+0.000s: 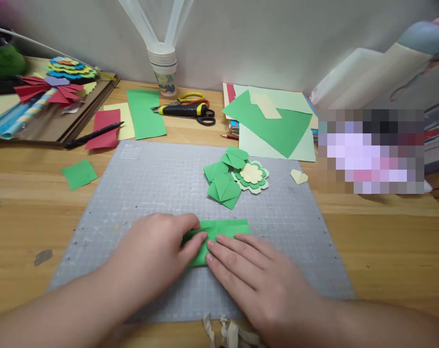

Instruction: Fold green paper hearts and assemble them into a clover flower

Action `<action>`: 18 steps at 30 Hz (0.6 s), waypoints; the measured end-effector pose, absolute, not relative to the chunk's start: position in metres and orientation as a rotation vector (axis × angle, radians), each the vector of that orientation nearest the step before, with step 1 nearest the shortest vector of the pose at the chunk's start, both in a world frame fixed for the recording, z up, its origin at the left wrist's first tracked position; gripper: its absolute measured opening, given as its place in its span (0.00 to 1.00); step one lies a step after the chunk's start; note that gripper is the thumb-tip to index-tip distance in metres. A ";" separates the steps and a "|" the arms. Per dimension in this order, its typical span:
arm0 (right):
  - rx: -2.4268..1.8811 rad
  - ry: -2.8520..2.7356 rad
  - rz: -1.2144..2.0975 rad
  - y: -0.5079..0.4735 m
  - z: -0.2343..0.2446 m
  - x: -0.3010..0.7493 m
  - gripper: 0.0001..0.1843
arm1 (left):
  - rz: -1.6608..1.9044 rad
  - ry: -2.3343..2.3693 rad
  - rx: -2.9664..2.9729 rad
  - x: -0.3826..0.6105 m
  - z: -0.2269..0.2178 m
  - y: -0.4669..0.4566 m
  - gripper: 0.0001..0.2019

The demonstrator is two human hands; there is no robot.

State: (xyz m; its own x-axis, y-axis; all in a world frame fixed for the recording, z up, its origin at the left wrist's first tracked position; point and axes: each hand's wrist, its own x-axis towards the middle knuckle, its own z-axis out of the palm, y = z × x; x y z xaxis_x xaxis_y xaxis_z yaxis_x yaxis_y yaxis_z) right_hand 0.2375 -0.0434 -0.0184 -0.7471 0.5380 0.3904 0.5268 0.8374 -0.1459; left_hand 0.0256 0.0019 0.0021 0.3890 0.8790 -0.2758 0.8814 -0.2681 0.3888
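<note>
Where the grey cutting mat [161, 179] ends nearest us, we list first some pale crumpled scraps [222, 333], lying just on our side of the right hand [255, 275]. That hand lies flat with its fingers loosely spread, the fingertips pressing down on the green paper [222, 229]. Our left hand [157, 251] is curled, thumb and fingertips nipping a flap at the paper's left end. The paper sits on the mat directly under and between both sets of fingertips, a long strip already doubled over. We judge it part-folded, its creases begun but its shape not yet matching the others. Just beyond the hands lie three folded green pieces [224, 186], touching one another, which look complete. Touching them on the right is a layered cream-and-green paper flower [253, 176]. Further right of it lies a small cream heart [299, 177]. Well to the left of the left hand, off the mat on the wooden table [386, 241], is a loose green square [79, 174]. Far beyond the hands we count red paper [105, 128] with a black pen [94, 135] across it, a green strip [145, 113], scissors [201, 115], and a stack of cups [163, 67]. Uncut green sheets [270, 125] lie far right, a tray of coloured paper flowers [67, 77] far left.
</note>
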 end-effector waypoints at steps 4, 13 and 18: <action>-0.884 -2.583 0.016 -0.039 -0.019 0.237 0.20 | 0.129 1.446 2.264 0.019 -0.004 0.005 0.12; -1.017 -2.582 0.109 -0.035 -0.022 0.237 0.22 | 0.590 1.113 2.759 0.010 -0.019 -0.022 0.12; -1.043 -2.592 0.128 -0.035 -0.022 0.238 0.22 | 0.623 1.070 2.823 0.008 -0.037 -0.039 0.21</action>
